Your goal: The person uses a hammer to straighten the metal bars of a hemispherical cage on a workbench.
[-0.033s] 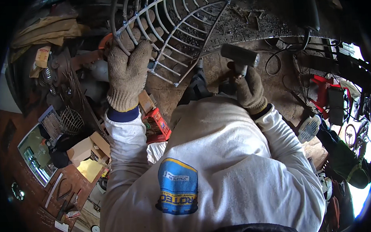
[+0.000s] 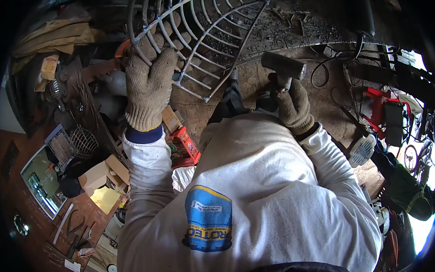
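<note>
My left hand (image 2: 151,81), in a knitted beige work glove, grips the left rim of a curved metal grille (image 2: 194,21). The glove's fingers show behind its bars, with the thumb side in front. Thin bent rods run across the grille in web-like rows, and weld spots show at the joints. My right hand (image 2: 294,107), gloved alike, is closed round the handle of a hammer (image 2: 284,66). Its heavy, block-shaped head stands above the fist, to the right of the grille and apart from it. Most of the hammer's handle is hidden by the glove and shirt.
A dark workbench (image 2: 314,27) with metal scraps lies ahead. At left are an open cardboard box (image 2: 97,177), a red box (image 2: 185,146), a wire basket (image 2: 83,140) and pliers (image 2: 76,225). Cables (image 2: 321,75) and a red-and-black machine (image 2: 394,120) stand at right.
The hammer head has shifted very slightly to the right. My left hand and the grille look nearly the same.
</note>
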Demonstrator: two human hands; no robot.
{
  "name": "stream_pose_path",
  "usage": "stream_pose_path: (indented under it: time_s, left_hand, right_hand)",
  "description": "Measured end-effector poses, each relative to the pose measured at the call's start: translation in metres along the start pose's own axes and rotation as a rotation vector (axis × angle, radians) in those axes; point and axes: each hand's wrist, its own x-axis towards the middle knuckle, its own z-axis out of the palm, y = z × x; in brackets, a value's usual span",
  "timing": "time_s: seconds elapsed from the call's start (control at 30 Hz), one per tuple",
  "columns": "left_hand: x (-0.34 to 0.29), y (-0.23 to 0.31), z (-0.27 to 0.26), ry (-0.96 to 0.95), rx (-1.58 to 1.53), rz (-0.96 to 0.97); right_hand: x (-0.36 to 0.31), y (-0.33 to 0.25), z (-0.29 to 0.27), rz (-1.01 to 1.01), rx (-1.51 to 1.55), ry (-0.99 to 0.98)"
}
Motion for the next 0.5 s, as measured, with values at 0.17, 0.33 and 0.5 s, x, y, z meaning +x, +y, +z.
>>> stream_pose_path:
  time_s: [0.17,0.33,0.5]
  left_hand:
    - [-0.003,-0.001,0.003,0.045,-0.049,-0.013]
    - [-0.004,0.009,0.001,0.008,0.056,-0.044]
    - [-0.004,0.007,0.001,-0.015,0.220,0.151]
  right_hand:
    - [-0.002,0.002,-0.006,0.043,-0.066,-0.009]
    - [0.008,0.007,-0.002,-0.158,-0.233,-0.076]
    - [0.025,-0.002,0.002,-0.168,-0.257,-0.236]
